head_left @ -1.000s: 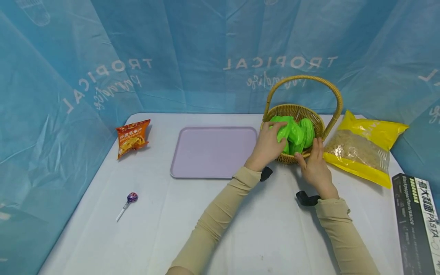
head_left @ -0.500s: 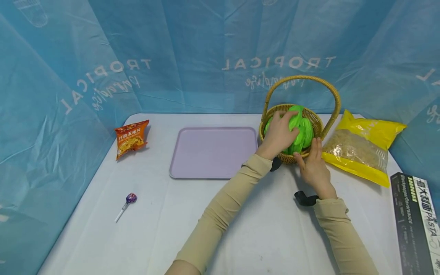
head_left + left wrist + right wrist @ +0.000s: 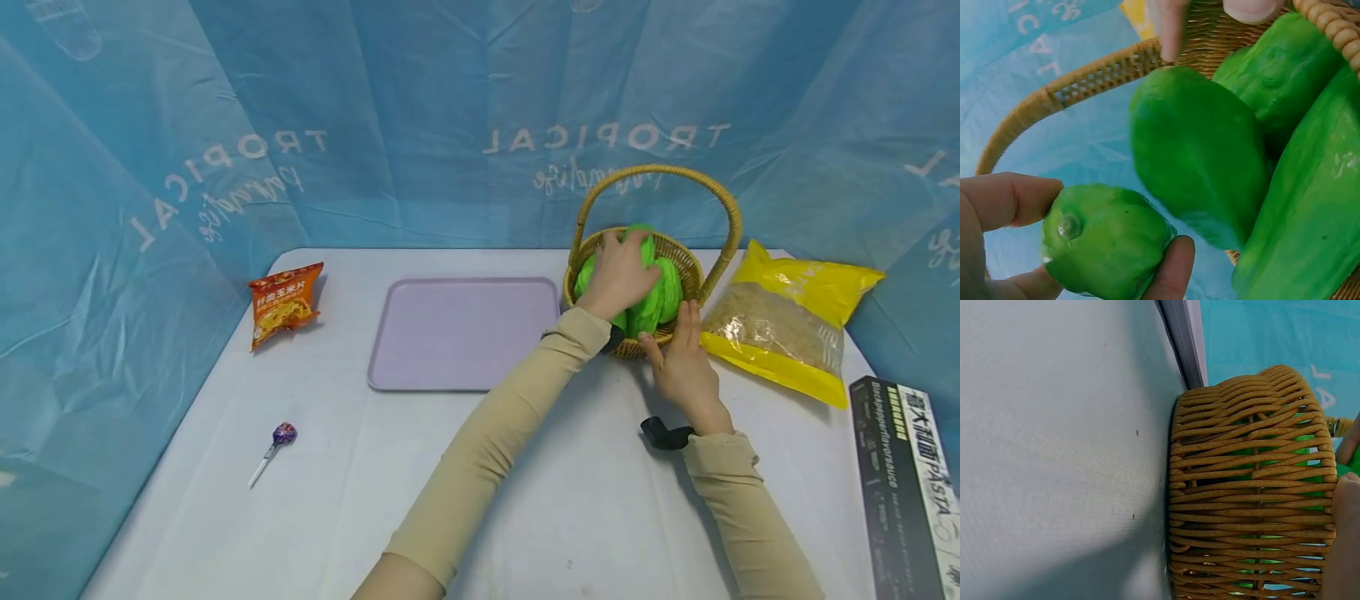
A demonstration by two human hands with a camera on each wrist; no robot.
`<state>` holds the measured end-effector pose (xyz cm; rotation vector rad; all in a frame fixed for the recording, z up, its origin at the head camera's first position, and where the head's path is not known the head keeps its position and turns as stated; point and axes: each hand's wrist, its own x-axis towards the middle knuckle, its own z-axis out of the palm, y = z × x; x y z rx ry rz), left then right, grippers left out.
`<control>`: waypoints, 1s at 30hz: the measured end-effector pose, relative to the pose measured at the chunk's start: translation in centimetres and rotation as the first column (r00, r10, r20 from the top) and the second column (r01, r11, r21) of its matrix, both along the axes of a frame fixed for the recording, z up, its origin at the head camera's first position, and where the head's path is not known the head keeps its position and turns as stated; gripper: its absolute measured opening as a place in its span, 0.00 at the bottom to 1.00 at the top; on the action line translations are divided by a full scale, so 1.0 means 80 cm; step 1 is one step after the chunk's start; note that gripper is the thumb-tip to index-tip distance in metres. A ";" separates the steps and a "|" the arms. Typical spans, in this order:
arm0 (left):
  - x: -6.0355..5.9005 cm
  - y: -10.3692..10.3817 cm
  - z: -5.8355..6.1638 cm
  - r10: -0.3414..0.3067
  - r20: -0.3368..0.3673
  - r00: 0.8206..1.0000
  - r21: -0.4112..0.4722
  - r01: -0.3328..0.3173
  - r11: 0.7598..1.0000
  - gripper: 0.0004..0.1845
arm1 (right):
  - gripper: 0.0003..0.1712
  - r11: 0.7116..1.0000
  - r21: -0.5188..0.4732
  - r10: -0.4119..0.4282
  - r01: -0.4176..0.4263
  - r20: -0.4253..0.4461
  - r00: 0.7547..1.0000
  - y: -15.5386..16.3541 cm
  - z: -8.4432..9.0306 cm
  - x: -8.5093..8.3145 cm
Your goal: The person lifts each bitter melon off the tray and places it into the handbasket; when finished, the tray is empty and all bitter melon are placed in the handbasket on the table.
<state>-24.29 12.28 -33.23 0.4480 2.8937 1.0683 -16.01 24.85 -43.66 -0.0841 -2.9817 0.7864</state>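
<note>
A round wicker basket [image 3: 628,348] with a tall arched handle stands at the back of the table, holding several glossy green vegetables [image 3: 665,292]. My left hand [image 3: 618,275] reaches over its left side. The left wrist view shows that hand's fingers and thumb pinching a ridged, pepper-like green vegetable [image 3: 1107,240] with a small nub at its end. Close beside it lie two bigger green vegetables [image 3: 1200,156] in the basket. At the basket's front right, my right hand [image 3: 688,375] rests on the rim with straight fingers; its thumb [image 3: 1349,512] touches the woven edge.
Left of the basket lies a lilac tray [image 3: 465,333]. A yellow bag [image 3: 795,321] sits to the right, with a black pasta box [image 3: 900,483] nearer the front. Farther left are an orange snack packet [image 3: 285,306] and a lollipop [image 3: 281,437]. A blue printed curtain hangs behind.
My left hand has moved right and farther back over the basket, with the green vegetable at its fingers shifting the same way. The right hand stays on the rim.
</note>
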 end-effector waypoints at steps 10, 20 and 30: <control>-0.011 0.017 0.006 -0.007 0.002 1.000 -0.068 0.007 0.998 0.27 | 0.52 1.000 -0.007 0.009 -0.009 -0.007 1.000 0.001 0.000 -0.001; -0.010 0.025 0.010 -0.018 -0.002 1.000 -0.135 0.017 0.991 0.24 | 0.52 1.000 -0.007 0.000 0.000 0.016 1.000 0.000 0.001 0.000; -0.005 0.034 0.010 -0.011 -0.035 0.999 -0.241 0.002 0.971 0.24 | 0.52 1.000 -0.003 0.006 -0.006 -0.003 1.000 -0.001 0.000 -0.001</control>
